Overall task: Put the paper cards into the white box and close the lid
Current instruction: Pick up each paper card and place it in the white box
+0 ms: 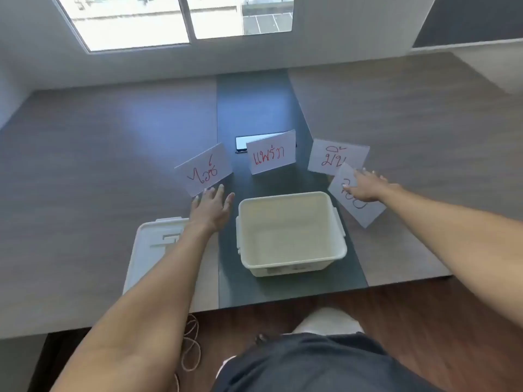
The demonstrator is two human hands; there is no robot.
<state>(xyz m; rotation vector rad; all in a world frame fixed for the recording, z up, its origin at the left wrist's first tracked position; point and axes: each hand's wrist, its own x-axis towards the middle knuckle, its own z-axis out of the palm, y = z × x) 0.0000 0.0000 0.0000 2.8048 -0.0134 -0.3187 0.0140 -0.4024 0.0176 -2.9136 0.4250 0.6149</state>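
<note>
The white box [336,254] stands open and empty at the middle of the table. Its lid [150,244] lies flat to the left, partly under my left forearm. Several white folded cards with red writing stand behind the box: a left card [203,172], a middle card [271,156], a right card [335,157] and a nearer far-right card [359,205]. My left hand [210,207] hovers with fingers spread just below the left card. My right hand [365,185] lies with fingers apart on the far-right card, covering part of its writing.
A dark phone [240,143] lies behind the middle card. A dark strip [254,108] runs down the wooden table. The table's front edge is close to my body, with a cord [192,349] on the floor below it.
</note>
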